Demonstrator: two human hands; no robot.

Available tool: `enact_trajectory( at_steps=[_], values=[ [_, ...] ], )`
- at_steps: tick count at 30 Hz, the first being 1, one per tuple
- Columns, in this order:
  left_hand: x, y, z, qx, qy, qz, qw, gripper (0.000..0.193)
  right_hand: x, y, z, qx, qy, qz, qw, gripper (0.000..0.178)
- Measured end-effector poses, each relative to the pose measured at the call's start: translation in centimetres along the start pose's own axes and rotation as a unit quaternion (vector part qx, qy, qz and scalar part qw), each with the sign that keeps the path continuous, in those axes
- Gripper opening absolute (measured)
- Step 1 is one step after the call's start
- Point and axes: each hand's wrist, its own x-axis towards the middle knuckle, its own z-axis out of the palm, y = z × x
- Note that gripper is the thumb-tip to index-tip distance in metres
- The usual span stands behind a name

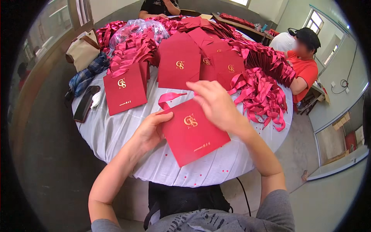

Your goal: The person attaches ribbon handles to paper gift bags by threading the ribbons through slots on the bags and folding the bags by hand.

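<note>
Over the round, white-draped surface (110,133), a flat red paper bag with gold print (205,135) is clamped at its left edge by the left hand (148,131); its upper right is overlapped by the bent fingers of the right hand (219,105), whose grip cannot be told.

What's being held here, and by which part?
A red paper bag, near its upper left corner, in the grip of the left hand. Whether the right hand holds anything cannot be told.

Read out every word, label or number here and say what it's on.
Held red gift bag: gold monogram, which I won't copy out; gold line below, too small to read.
Left red gift bag: gold monogram, likewise; tiny line, too small.
Red gift bags behind: gold monograms, likewise.
</note>
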Motion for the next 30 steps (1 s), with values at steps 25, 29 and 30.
enact_trajectory(
  at_steps=[25,29,30],
  values=[
    [3.4,1.8,3.9,0.661,0.074,0.394,0.634,0.022,-3.5,5.3,0.1,0.214,-0.199,0.167,0.942,0.029],
    [3.0,1.0,3.6,0.667,-0.101,0.336,0.657,0.013,-3.6,5.4,1.0,0.198,-0.167,0.125,0.958,0.029],
    [3.0,0.9,3.5,0.638,-0.094,0.297,0.704,0.014,-3.5,5.2,0.8,0.2,-0.166,0.129,0.957,0.029]
  ],
)
